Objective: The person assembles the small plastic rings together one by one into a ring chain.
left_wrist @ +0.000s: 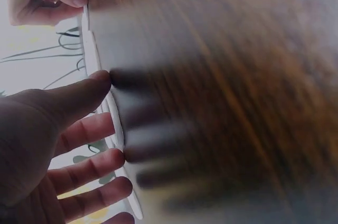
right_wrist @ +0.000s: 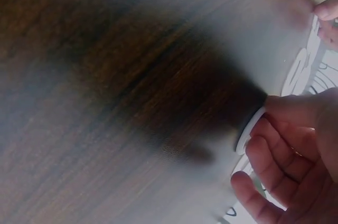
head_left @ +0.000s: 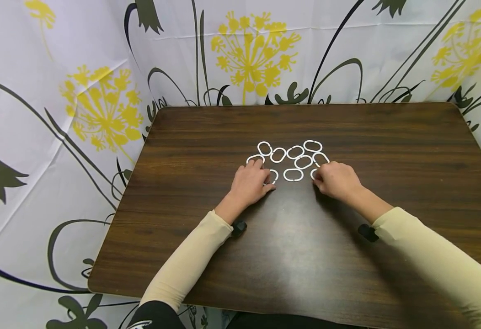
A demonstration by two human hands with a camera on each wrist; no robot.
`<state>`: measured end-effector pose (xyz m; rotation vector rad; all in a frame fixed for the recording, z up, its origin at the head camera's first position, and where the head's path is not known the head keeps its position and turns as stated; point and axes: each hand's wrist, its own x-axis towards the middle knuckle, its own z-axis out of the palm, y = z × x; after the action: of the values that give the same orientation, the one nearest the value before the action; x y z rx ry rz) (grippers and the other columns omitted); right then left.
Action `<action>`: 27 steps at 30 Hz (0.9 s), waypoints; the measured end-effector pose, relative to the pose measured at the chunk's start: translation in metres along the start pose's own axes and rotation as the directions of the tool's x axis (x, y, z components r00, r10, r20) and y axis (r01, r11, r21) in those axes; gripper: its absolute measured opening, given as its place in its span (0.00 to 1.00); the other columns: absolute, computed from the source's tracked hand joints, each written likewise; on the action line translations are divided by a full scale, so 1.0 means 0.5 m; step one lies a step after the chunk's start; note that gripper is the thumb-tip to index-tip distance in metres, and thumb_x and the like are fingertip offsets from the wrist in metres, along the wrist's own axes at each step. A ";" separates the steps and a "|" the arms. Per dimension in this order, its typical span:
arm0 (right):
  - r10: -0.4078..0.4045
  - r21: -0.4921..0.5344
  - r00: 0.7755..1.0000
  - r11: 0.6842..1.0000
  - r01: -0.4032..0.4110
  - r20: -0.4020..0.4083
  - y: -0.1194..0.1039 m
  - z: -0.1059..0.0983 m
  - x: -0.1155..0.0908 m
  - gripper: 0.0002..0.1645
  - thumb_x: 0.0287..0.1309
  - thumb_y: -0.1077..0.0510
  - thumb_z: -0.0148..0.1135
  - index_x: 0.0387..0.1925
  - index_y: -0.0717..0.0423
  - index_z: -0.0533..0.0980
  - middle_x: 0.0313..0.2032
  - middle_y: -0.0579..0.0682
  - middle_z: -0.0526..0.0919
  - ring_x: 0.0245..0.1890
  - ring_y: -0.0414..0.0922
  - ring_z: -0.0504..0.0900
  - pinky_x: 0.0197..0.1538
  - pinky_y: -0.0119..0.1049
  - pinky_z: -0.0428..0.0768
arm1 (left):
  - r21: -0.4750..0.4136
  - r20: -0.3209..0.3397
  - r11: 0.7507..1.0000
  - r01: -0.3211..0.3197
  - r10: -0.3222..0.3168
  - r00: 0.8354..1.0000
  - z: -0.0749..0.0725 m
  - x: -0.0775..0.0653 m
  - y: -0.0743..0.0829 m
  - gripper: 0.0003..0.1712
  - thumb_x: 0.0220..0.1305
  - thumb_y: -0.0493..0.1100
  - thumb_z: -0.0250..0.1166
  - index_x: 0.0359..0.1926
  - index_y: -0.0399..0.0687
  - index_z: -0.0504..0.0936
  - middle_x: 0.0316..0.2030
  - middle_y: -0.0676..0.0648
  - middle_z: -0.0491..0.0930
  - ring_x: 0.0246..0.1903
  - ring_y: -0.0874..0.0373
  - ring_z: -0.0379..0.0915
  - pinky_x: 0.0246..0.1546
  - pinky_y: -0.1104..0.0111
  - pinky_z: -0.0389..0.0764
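Several white oval rings, some with a small gap in the band, lie in a loose cluster on the brown wood-grain table. My left hand (head_left: 246,183) rests at the cluster's near left, its fingers spread and fairly straight. Its thumb and fingertips touch the tabletop around one ring (head_left: 277,177), and its fingertips overlap another ring (head_left: 247,160). At the near right, my right hand (head_left: 339,180) pinches a ring (right_wrist: 248,129) between thumb and fingers, hiding most of it in the head view. Between the hands lies another ring (head_left: 293,169).
Further rings, such as the far right one (head_left: 312,141) and the far left one (head_left: 265,142), sit just beyond the hands, some touching or overlapping. The wooden table (head_left: 207,137) ends at a flower-patterned cloth (head_left: 174,55) behind it. Black wrist devices (head_left: 239,228) show under both sleeves.
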<state>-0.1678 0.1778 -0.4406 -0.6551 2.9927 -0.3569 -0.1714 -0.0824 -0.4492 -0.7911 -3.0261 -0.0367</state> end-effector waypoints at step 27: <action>-0.005 0.146 1.000 0.989 0.007 -0.017 0.021 -0.012 0.002 0.08 0.61 0.57 0.64 0.40 0.54 0.84 0.27 0.46 0.80 0.28 0.45 0.77 0.29 0.46 0.77 | -0.031 -0.236 0.998 -0.052 0.043 0.971 0.002 -0.006 -0.010 0.07 0.63 0.45 0.62 0.34 0.53 0.86 0.26 0.53 0.77 0.27 0.54 0.76 0.20 0.61 0.77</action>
<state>-0.1735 0.1880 -0.4370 -0.6501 2.9436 -0.5787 -0.1714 -0.0881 -0.4504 -0.7992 -2.7897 -0.1737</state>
